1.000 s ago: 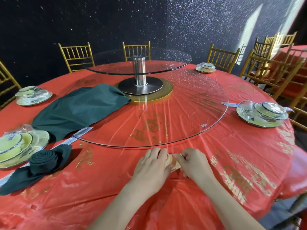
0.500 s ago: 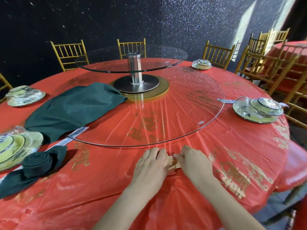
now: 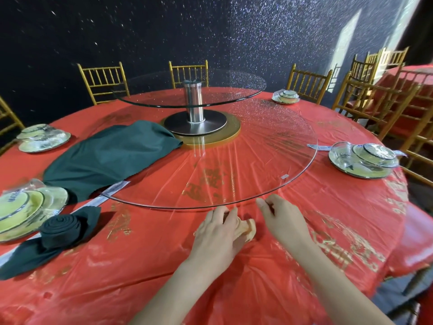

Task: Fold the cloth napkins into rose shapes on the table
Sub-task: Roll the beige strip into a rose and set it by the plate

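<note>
My left hand (image 3: 218, 233) grips a small tan rolled piece (image 3: 248, 229) on the red tablecloth (image 3: 140, 266), just in front of the glass turntable's near edge. My right hand (image 3: 284, 221) hovers a short way to the right of the piece, fingers loosely curled, holding nothing that I can see. A dark green napkin rolled into a rose (image 3: 61, 227) lies at the left on its own spread tail. A pile of unfolded dark green napkins (image 3: 110, 158) lies on the turntable's left side.
A large glass turntable (image 3: 269, 165) with a raised smaller glass tier (image 3: 189, 95) fills the table's middle. Wrapped place settings sit at the left (image 3: 23, 207), far left (image 3: 42, 140), far right (image 3: 286, 97) and right (image 3: 364, 158). Gold chairs (image 3: 307, 83) ring the table.
My right hand has let go of the tan piece and drawn off to the right. My left hand still holds it, and the piece now sticks out to the right of that hand.
</note>
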The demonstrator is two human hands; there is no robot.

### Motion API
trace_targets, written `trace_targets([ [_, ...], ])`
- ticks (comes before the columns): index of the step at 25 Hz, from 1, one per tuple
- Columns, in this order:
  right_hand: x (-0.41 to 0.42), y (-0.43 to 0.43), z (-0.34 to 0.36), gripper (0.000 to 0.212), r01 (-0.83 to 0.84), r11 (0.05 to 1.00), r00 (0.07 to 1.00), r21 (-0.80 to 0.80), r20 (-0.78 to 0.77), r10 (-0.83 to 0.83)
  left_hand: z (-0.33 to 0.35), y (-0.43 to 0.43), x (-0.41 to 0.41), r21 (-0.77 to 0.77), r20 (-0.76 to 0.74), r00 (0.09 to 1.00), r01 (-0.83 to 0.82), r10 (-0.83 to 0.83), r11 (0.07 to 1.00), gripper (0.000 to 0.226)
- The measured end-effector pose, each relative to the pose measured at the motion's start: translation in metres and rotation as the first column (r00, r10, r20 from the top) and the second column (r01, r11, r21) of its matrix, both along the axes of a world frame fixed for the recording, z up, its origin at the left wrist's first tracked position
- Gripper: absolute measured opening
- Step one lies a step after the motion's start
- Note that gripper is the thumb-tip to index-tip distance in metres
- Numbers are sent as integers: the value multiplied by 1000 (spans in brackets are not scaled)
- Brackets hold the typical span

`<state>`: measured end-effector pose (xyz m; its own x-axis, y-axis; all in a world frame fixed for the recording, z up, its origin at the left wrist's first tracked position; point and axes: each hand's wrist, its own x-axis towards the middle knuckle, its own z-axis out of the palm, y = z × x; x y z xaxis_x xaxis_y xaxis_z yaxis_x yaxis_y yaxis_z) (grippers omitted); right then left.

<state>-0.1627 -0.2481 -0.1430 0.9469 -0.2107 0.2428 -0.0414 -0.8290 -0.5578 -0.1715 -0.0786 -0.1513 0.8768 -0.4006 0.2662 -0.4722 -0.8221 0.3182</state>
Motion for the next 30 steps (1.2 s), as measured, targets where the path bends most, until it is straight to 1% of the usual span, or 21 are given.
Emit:
trace_targets([
  [2, 2, 7, 4, 27, -85, 996, 987, 27, 142, 81, 1, 2, -1, 4, -19, 1000, -6, 6, 1000, 81],
  [4, 0, 17, 3, 27, -213, 976, 952, 48, 233, 197, 5, 7, -2, 15, -72, 997, -10, 11, 1000, 100],
  [5, 0, 20, 1, 32, -272, 961, 932, 47, 261, 251, 9, 13, -2, 2, -94, 995, -18, 18, 1000, 105],
  [6, -1, 21, 1, 40, -321, 947, 915, 31, 269, 301, 13, 22, -2, -38, -105, 994, -43, 39, 998, 104],
  [7, -3, 22, 1, 48, -359, 933, 905, 6, 245, 347, 16, 33, 0, -104, -116, 991, -86, 74, 991, 93],
  [8, -4, 21, 1, 55, -392, 920, 900, -29, 195, 389, 19, 46, 3, -170, -136, 983, -145, 123, 975, 76],
  [9, -5, 22, 0, 64, -418, 905, 895, -82, 133, 425, 20, 58, 5, -214, -169, 969, -212, 178, 954, 60],
  [10, -5, 24, -1, 71, -437, 887, 890, -147, 75, 450, 20, 66, 8, -224, -208, 951, -275, 229, 935, 49],
  [12, -6, 34, -7, 78, -429, 853, 887, -296, 42, 461, 16, 67, 10, -163, -302, 914, -328, 269, 931, 41],
  [14, -6, 42, -15, 74, -365, 826, 890, -429, 99, 445, 9, 58, 9, -145, -365, 899, -311, 242, 939, 36],
  [15, -6, 43, -18, 70, -340, 824, 893, -453, 118, 433, 6, 55, 9, -156, -368, 900, -309, 235, 938, 30],
  [17, -5, 42, -21, 64, -329, 837, 898, -438, 130, 420, 3, 55, 13, -115, -338, 905, -313, 259, 943, 18],
  [20, -6, 41, -23, 64, -344, 854, 908, -391, 92, 408, 3, 59, 12, 8, -314, 894, -335, 320, 942, 16],
  [21, -7, 41, -23, 64, -342, 855, 910, -390, 88, 405, 4, 58, 11, -1, -308, 897, -334, 318, 943, 16],
  [22, -7, 41, -24, 64, -339, 854, 911, -394, 89, 402, 5, 57, 10, -47, -297, 905, -333, 305, 942, 16],
  [24, -8, 41, -22, 69, -354, 854, 912, -381, 65, 406, 9, 52, 14, -223, -316, 917, -323, 245, 920, 20],
  [25, -8, 41, -19, 74, -368, 858, 914, -359, 32, 405, 12, 48, 18, -300, -352, 917, -300, 187, 906, 26],
  [26, -8, 41, -17, 80, -382, 866, 917, -322, -12, 400, 13, 44, 22, -335, -406, 906, -273, 123, 902, 34],
  [27, -9, 41, -15, 86, -397, 873, 915, -285, -44, 402, 14, 39, 25, -331, -471, 879, -254, 74, 909, 42],
  [29, -10, 37, -11, 98, -447, 878, 894, -171, -119, 431, 17, 35, 29, -320, -607, 795, -255, 9, 912, 53],
  [30, -10, 31, -9, 104, -453, 888, 887, -76, -140, 441, 19, 35, 31, -334, -658, 752, -268, -20, 904, 55],
])
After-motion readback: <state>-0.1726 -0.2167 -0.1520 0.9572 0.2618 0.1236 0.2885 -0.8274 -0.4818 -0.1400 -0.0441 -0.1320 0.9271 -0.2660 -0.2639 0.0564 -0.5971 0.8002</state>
